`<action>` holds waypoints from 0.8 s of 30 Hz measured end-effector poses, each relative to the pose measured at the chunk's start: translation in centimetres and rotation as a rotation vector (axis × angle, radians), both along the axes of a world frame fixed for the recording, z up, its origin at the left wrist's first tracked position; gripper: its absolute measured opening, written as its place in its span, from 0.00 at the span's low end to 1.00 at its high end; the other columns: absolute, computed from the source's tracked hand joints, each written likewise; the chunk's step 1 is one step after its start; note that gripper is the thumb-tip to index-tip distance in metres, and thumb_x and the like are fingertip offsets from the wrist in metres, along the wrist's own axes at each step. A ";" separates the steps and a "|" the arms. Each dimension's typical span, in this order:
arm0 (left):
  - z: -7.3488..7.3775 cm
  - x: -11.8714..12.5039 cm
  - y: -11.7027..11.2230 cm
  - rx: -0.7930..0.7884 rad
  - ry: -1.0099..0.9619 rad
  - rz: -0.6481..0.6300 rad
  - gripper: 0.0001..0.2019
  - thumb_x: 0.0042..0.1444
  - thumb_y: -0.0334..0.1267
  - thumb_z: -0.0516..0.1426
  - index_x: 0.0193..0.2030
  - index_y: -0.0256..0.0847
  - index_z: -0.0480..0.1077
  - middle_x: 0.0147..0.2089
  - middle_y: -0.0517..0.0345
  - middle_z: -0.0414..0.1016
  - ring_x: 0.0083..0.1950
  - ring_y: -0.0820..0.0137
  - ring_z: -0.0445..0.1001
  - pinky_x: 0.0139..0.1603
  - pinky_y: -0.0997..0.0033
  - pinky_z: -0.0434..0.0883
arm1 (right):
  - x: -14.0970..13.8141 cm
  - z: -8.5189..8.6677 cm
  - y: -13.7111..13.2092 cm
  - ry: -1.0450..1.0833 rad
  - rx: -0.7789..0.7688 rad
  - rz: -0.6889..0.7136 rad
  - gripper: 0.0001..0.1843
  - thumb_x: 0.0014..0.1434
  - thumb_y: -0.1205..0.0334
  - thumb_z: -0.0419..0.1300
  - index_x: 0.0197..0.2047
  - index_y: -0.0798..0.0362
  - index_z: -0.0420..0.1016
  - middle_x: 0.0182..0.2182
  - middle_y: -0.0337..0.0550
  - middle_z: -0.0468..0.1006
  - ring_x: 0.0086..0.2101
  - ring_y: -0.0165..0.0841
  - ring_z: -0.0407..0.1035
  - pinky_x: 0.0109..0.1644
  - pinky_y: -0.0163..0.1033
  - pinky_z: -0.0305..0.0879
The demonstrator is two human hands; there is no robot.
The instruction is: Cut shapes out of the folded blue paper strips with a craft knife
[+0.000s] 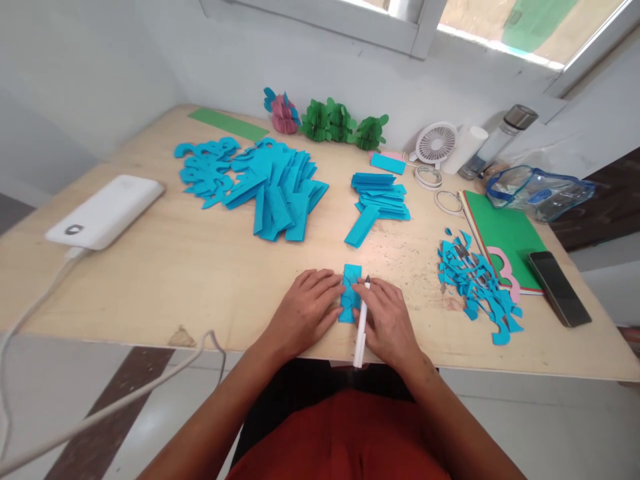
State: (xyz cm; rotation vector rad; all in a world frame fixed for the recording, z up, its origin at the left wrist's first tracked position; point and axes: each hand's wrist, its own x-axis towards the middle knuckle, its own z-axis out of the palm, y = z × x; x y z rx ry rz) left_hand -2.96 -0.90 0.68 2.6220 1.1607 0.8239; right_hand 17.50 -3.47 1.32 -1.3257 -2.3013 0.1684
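A small blue paper strip (352, 293) lies near the front edge of the table, with faint curved lines on it. My left hand (309, 310) rests flat to its left, fingers stretched out and fingertips at the strip's edge. On the other side, my right hand (387, 320) holds a white pen (362, 327) with its dark tip pointing away from me. The right fingertips also touch the strip. Beyond my hands sits a stack of folded blue paper strips (383, 197), one lying askew in front.
To the left are a large blue paper pile (283, 193), curly blue cutouts (207, 170) and a white power bank (105, 212) with a cable. At right lie blue scraps (475, 280), a green sheet (510, 237) and a phone (559, 288). A small fan (436, 143) stands behind.
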 end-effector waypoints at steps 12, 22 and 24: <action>0.0 0.2 0.3 0.036 -0.042 0.029 0.13 0.66 0.32 0.50 0.51 0.37 0.74 0.55 0.46 0.77 0.57 0.59 0.73 0.58 0.52 0.71 | -0.2 -0.1 0.0 -0.056 0.022 -0.009 0.19 0.66 0.65 0.52 0.59 0.54 0.70 0.52 0.53 0.77 0.56 0.45 0.64 0.57 0.52 0.62; -0.2 0.6 1.0 0.095 -0.041 0.054 0.11 0.67 0.33 0.51 0.45 0.38 0.75 0.50 0.48 0.80 0.52 0.60 0.75 0.53 0.54 0.73 | -0.3 0.0 0.0 -0.061 0.022 -0.012 0.19 0.66 0.65 0.52 0.58 0.54 0.70 0.51 0.53 0.77 0.56 0.45 0.64 0.57 0.53 0.63; -0.2 0.6 1.0 0.094 -0.040 0.055 0.11 0.67 0.33 0.51 0.44 0.38 0.76 0.50 0.48 0.80 0.52 0.60 0.75 0.53 0.54 0.73 | -0.3 0.0 0.0 -0.060 0.020 -0.014 0.19 0.66 0.65 0.52 0.58 0.55 0.71 0.51 0.53 0.77 0.56 0.45 0.64 0.57 0.52 0.63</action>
